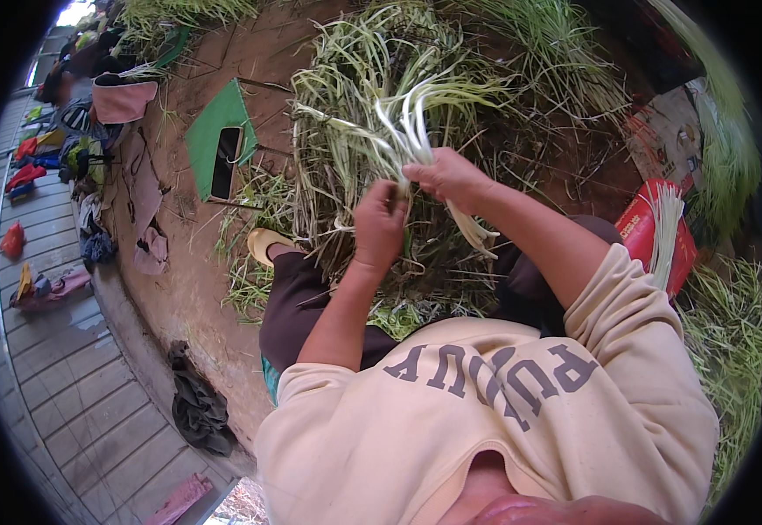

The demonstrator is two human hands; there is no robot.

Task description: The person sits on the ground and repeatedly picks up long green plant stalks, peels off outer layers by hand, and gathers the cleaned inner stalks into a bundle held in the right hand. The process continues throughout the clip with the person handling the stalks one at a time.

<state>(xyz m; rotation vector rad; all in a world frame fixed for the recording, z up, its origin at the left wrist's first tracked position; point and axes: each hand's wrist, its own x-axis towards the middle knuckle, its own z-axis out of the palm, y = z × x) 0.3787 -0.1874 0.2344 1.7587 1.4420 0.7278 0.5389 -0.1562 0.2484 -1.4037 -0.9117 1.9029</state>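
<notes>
My right hand grips a bunch of white-stalked greens, scallion- or chive-like. Their leafy ends fan out beyond the hand, and the pale root ends hang below it. My left hand is beside the bunch with its fingers curled; whether they pinch a stalk is unclear. Under both hands lies a large heap of uncleaned greens, with dry, brownish leaves among the green. My legs are spread around the heap's near side, and a yellow shoe shows on the left foot.
To the left is a green stool bearing a dark rectangular object. At right, pale stalks lie across a red packet. More greens cover the dirt floor. Another person is at upper left, near scattered clothes.
</notes>
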